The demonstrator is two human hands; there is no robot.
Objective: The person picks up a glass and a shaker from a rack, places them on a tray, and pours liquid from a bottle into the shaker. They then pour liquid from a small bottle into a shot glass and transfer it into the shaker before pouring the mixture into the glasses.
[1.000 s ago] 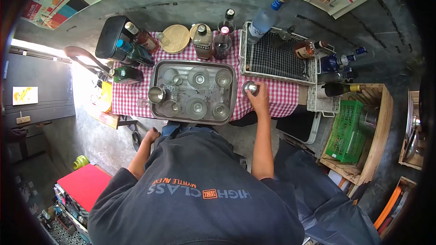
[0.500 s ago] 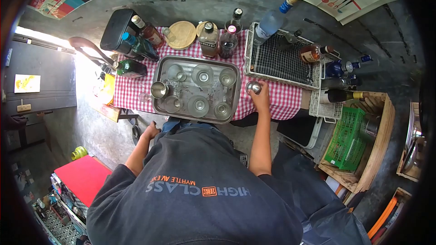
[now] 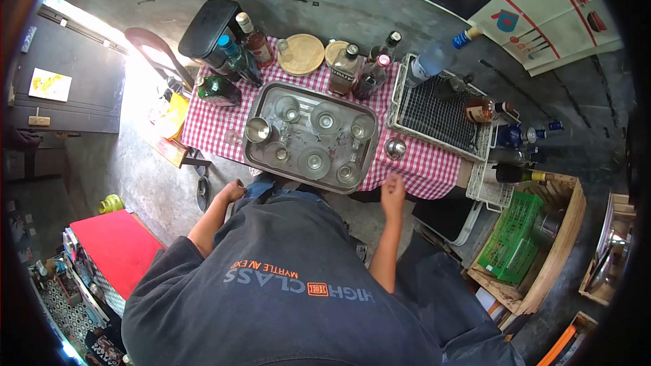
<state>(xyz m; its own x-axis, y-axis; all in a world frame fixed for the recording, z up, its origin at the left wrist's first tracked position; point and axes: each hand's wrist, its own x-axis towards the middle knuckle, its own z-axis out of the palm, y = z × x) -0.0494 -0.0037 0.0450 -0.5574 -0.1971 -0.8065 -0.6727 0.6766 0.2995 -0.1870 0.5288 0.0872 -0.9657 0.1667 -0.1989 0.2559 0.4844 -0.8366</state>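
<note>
– Well, where are the hands?
– Right hand (image 3: 392, 194) hangs empty, fingers loosely spread, just off the near edge of the red-checked desk (image 3: 427, 163); left hand (image 3: 232, 192) rests curled and empty by the hip.
– Nearest thing?
– Small round steel cup (image 3: 395, 148), right of the metal tray (image 3: 308, 181) of glasses. Probably light, stiff, slick; grip its sides.

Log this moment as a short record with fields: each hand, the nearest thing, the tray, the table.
right hand: empty, fingers open, off the table edge
left hand: empty, low by the table's near edge
nearest thing: metal cup, standing alone on the checked cloth, beyond the right hand
tray: metal, holding glasses and one steel cup
table back: bottles and two round wooden boards
right of tray: wire rack
</note>
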